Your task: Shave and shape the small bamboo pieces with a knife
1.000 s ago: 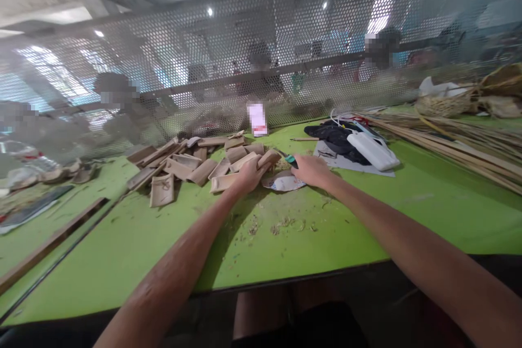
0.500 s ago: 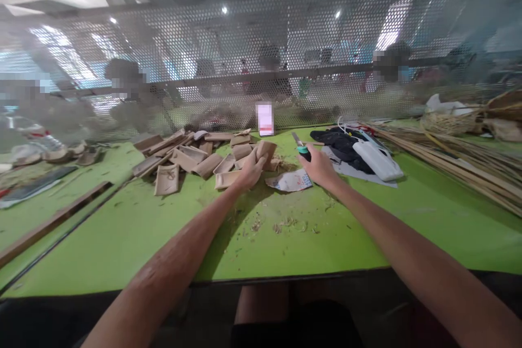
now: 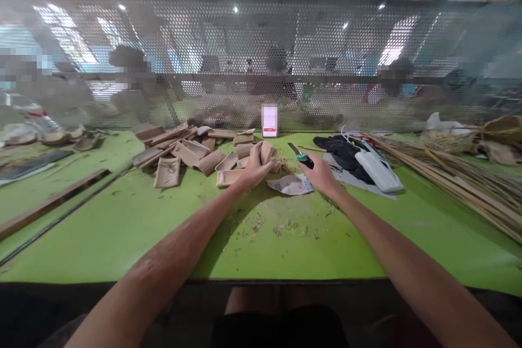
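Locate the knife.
In the head view, the knife is in the right hand, just right of centre, between the bamboo piece in the left hand and the dark cloth.

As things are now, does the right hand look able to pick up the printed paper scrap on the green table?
Probably not without putting down the knife, which occupies the right hand. Otherwise the way seems free: the paper scrap lies near that hand, with nothing visible covering it.

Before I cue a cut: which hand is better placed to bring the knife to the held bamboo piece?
Likely the right hand: it grips the knife, blade apart from the bamboo piece. The left hand is busy holding that piece.
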`<state>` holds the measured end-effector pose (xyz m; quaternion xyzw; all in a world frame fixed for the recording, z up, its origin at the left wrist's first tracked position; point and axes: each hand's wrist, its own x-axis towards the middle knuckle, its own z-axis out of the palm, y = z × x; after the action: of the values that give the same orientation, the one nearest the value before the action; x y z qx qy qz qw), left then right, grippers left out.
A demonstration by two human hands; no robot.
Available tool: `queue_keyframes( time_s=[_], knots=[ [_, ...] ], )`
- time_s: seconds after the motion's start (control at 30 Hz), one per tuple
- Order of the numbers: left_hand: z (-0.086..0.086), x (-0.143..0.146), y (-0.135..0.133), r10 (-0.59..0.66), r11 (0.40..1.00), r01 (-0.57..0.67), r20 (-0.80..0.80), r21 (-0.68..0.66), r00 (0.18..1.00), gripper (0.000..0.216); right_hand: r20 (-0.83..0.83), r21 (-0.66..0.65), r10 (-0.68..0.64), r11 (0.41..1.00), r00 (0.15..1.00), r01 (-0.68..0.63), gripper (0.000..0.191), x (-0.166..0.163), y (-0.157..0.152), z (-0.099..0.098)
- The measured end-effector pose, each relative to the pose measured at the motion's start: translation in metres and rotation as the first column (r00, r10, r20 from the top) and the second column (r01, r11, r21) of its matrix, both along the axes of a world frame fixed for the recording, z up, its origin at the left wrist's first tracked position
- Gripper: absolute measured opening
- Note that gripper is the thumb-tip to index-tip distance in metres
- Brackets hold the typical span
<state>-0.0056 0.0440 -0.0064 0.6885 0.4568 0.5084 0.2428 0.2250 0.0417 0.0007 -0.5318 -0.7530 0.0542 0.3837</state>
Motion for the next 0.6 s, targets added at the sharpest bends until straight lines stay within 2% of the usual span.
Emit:
queue_keyframes(
  time_s=[0.1, 0.3, 0.47, 0.53, 0.6],
  knots=[
    [0.000, 0.001, -0.003, -0.020, 0.999, 0.021, -0.021, 0.041, 1.000, 0.086, -0.008, 0.003, 0.017, 1.000, 1.000, -0.017, 0.033, 0.000, -0.002, 0.002],
    [0.005, -0.001, -0.009, -0.087, 0.994, 0.089, -0.031, 0.057, 0.996, 0.081, -0.006, -0.008, 0.139, 0.990, 0.990, -0.139, 0.029, -0.006, -0.012, 0.009],
    [0.007, -0.001, -0.009, -0.130, 0.991, 0.130, -0.004, -0.028, 0.992, 0.045, -0.051, -0.019, 0.169, 0.985, 0.984, -0.170, 0.033, -0.009, -0.016, 0.012],
    [0.007, 0.000, -0.006, -0.087, 0.996, 0.089, 0.064, -0.027, 0.994, 0.032, -0.074, -0.025, 0.170, 0.985, 0.983, -0.172, 0.036, -0.008, -0.016, 0.012],
    [0.008, 0.001, -0.003, -0.018, 0.998, 0.026, 0.138, -0.056, 0.990, 0.027, -0.096, -0.037, 0.186, 0.981, 0.978, -0.191, 0.038, -0.008, -0.017, 0.013]
  ],
)
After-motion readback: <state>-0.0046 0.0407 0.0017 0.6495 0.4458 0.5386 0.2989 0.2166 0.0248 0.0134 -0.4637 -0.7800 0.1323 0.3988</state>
